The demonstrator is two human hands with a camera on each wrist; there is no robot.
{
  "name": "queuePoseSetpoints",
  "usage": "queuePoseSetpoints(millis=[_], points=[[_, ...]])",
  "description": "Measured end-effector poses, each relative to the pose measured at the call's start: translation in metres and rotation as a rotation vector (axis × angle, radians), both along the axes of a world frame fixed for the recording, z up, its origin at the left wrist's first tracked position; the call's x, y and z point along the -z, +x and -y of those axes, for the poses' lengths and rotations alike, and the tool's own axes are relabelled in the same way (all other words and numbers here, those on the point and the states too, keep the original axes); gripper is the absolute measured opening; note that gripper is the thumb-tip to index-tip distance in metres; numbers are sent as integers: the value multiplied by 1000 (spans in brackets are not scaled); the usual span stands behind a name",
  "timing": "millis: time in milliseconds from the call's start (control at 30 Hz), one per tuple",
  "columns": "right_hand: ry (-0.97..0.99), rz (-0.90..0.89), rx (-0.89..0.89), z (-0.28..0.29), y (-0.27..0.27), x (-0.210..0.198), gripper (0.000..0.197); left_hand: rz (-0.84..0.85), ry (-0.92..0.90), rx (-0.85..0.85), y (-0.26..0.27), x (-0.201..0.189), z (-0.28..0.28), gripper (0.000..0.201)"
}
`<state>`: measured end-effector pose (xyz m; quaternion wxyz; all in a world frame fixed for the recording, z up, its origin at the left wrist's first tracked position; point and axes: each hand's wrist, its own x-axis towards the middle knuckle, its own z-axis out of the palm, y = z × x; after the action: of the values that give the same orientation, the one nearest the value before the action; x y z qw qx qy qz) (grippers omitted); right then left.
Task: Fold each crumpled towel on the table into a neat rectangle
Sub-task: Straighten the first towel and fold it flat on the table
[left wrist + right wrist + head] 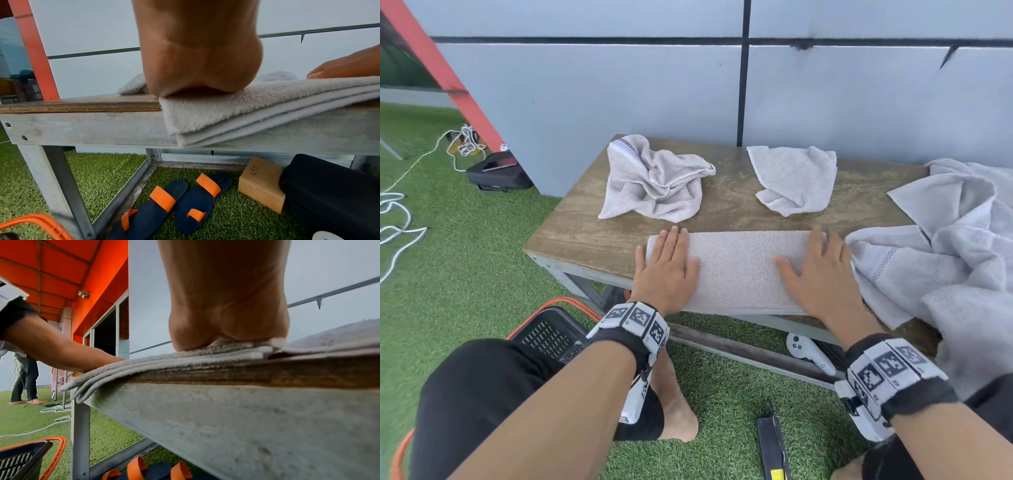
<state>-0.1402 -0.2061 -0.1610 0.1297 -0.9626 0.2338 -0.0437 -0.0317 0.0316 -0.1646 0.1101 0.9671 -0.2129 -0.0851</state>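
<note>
pressing flat, both hands [743,270] spread on folded towel [739,270], wooden table [585,233], grey panel wall [619,96], green turf [465,257]

The person's forearms are bare from elbow to wrist. The left hand [666,270] and right hand [822,274] carry no gloves or rings. Each wrist wears a black strap fitted with white rectangular blocks, each block printed with a square black-and-white marker; a white housing hangs at 6 o'clock beneath each strap. Black garments cover the knees. The feet are bare.
</note>
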Motion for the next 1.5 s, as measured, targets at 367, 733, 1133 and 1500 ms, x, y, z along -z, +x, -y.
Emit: queuePoseSetpoints(millis=[367, 733, 1133, 1500], points=[[416, -56, 142, 9, -1, -33, 40, -26, 21, -22, 0, -3, 4, 62], [46, 221, 8, 22, 75, -97, 17, 108, 26, -179, -25, -16, 32, 70], [63, -170, -237, -13, 57, -65, 37, 41, -60, -213, -27, -17, 28, 74], [158, -153, -518, -17, -49, -19, 72, -128, -382, -218, -40, -28, 14, 35]])
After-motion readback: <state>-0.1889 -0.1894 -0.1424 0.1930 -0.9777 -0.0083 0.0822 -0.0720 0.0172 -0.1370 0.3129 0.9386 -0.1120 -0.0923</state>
